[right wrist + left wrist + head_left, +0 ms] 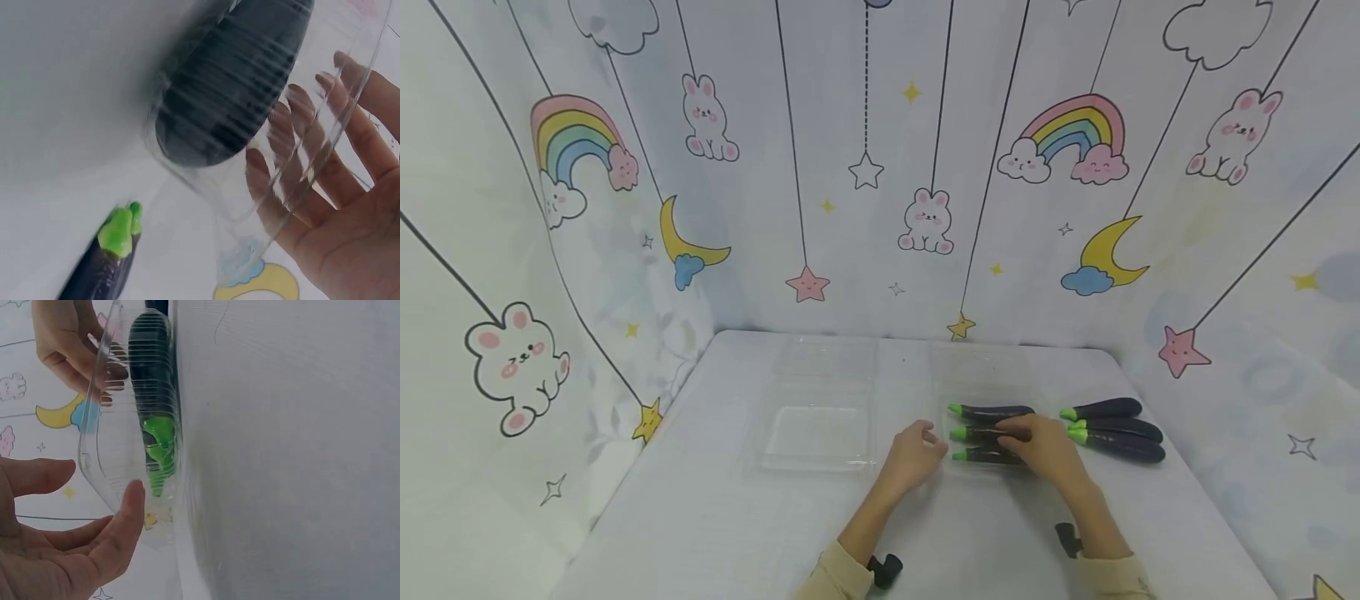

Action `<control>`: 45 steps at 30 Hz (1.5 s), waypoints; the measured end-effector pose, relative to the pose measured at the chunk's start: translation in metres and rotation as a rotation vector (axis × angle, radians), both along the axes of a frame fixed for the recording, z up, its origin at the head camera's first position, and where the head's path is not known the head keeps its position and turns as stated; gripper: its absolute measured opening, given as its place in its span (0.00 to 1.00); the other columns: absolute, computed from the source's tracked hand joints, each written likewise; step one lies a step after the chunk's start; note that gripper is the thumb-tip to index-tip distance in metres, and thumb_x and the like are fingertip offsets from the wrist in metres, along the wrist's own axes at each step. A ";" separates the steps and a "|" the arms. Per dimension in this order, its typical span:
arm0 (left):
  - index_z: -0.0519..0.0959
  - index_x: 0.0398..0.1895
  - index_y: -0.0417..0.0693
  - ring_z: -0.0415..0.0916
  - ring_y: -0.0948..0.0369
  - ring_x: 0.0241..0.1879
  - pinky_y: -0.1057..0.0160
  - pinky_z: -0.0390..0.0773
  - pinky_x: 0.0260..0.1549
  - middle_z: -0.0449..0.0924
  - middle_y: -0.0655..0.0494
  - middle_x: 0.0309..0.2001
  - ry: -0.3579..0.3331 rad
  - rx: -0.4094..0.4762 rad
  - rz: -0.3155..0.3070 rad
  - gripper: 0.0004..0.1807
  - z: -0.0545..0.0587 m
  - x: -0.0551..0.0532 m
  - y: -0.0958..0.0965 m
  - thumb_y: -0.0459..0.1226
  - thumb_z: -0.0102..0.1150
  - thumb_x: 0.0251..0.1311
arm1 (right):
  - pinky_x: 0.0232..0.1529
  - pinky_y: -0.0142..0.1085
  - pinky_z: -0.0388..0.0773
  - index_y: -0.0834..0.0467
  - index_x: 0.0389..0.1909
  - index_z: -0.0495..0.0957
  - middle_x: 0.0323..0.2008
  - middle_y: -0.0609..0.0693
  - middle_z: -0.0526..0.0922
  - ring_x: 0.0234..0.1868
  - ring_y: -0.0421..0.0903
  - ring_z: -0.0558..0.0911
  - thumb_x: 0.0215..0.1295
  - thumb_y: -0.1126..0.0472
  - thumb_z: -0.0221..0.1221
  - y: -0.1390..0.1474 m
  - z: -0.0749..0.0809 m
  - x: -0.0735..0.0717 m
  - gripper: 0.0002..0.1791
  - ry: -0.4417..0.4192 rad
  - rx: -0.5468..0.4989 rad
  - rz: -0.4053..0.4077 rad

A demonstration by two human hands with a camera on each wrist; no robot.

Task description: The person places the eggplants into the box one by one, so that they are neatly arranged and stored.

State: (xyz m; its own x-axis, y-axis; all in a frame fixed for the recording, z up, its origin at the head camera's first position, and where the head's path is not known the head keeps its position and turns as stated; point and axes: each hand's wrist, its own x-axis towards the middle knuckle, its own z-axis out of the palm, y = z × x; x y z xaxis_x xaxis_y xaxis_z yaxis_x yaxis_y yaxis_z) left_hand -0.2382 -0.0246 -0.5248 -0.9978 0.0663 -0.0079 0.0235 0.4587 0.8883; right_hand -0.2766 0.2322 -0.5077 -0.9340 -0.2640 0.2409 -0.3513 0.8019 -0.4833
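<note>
A clear plastic box (947, 469) holds three dark eggplants with green stems: a back eggplant (996, 412), a middle eggplant (981, 434) and a front eggplant (985, 456). My right hand (1047, 450) reaches over the box's right side, its fingers spread and lowered past the rim near the middle eggplant. Through the clear wall in the right wrist view, the fingers (331, 169) appear beside the front eggplant (219, 94). At the box's left end, my left hand (916, 457) hovers with thumb and fingers apart, holding nothing. Its fingertips come close to the box wall (87, 437) in the left wrist view.
Three more eggplants (1120, 429) lie together on the white table (715, 508), right of the box. Another clear plastic box (816, 467) stands to the left, its raised lid (823, 358) at the back. A patterned cloth (865, 250) encloses the table's back and sides.
</note>
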 end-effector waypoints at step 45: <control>0.65 0.74 0.31 0.70 0.41 0.70 0.46 0.71 0.68 0.73 0.35 0.69 -0.078 0.114 0.122 0.30 0.014 -0.115 0.004 0.33 0.53 0.72 | 0.58 0.56 0.78 0.71 0.68 0.72 0.57 0.69 0.83 0.55 0.64 0.84 0.80 0.50 0.52 0.079 -0.016 -0.088 0.30 -0.253 -0.180 -0.268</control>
